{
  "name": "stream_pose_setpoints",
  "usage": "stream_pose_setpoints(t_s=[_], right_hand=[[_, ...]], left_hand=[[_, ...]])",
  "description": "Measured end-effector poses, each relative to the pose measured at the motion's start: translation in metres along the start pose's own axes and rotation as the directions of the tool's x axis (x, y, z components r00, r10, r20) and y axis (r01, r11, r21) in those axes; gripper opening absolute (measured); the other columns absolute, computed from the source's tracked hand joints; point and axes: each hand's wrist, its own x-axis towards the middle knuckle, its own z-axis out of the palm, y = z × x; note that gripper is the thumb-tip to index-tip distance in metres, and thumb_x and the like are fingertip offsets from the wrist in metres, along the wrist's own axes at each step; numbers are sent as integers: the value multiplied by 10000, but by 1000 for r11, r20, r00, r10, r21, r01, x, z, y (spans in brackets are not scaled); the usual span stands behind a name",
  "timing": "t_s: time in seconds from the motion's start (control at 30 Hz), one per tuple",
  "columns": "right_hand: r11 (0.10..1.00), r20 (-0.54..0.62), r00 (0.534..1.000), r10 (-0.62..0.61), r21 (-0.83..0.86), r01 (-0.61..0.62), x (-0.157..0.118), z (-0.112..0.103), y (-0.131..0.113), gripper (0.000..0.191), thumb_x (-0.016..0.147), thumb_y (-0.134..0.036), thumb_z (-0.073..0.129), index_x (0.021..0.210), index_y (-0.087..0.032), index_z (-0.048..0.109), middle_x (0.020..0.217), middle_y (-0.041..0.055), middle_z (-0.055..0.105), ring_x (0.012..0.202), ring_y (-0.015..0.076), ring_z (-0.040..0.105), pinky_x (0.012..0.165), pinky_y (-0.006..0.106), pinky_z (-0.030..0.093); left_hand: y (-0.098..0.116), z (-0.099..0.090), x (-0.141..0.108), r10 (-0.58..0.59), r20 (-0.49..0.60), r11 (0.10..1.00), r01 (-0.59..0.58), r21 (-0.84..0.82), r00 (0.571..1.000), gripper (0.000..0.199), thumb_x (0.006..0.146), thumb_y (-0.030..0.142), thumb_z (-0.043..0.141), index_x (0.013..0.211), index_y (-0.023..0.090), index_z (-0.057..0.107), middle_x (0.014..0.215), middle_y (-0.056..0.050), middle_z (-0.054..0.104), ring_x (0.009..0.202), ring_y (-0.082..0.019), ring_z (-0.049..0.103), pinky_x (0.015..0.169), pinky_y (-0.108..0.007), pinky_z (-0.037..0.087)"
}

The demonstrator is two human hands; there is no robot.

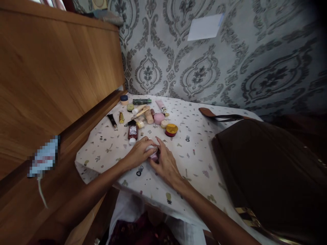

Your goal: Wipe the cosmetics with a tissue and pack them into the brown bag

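A small pink container with a pale lid [153, 155] is held between both hands over the near part of the table. My left hand [139, 152] has its fingers closed on the pale top. From the right, my right hand [165, 163] grips the container's side, partly hiding it. Just beyond my left hand lies a dark red bottle with a white cap [133, 134]. A red jar with a golden lid [171, 129] sits beyond my right hand, beside a round pink item [159, 118].
Several tubes and jars, among them a green tube [142, 101] and a black tube [111, 120], lie on the patterned tablecloth [194, 160]. A large dark bag [265, 170] stands at the right. A wooden cabinet [61, 68] borders the left side.
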Motion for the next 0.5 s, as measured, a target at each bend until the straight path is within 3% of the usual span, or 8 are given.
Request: stream_pose_setpoints(t_s=[0.17, 0.3, 0.5], right_hand=[[996, -37, 999, 0, 84, 3, -3, 3, 3, 782, 796, -259, 533, 1527, -141, 283, 1252, 155, 655, 1143, 290, 629, 989, 471, 512], [991, -74, 997, 30, 136, -20, -4, 2, 11, 711, 796, -256, 519, 1484, -161, 369, 1208, 133, 673, 1092, 256, 658, 956, 427, 538], [986, -75, 993, -94, 128, 103, 1, -19, 24, 365, 846, -365, 505, 1113, -180, 669, 1086, 127, 731, 957, 262, 699, 901, 416, 559]], left_hand=[[-16, 0, 22, -72, -24, 979, 75, 187, 997, 122, 932, 226, 533, 957, 176, 642, 946, -59, 580, 951, -229, 581, 902, -357, 454], [-16, 0, 28, -111, -40, 933, 118, 339, 993, 176, 962, 211, 475, 1025, 160, 631, 1016, -89, 577, 967, -239, 581, 899, -366, 473], [-12, 2, 28, -137, -35, 838, 135, 529, 990, 258, 974, 135, 388, 1063, 148, 629, 1103, -117, 593, 1035, -242, 568, 912, -345, 470]])
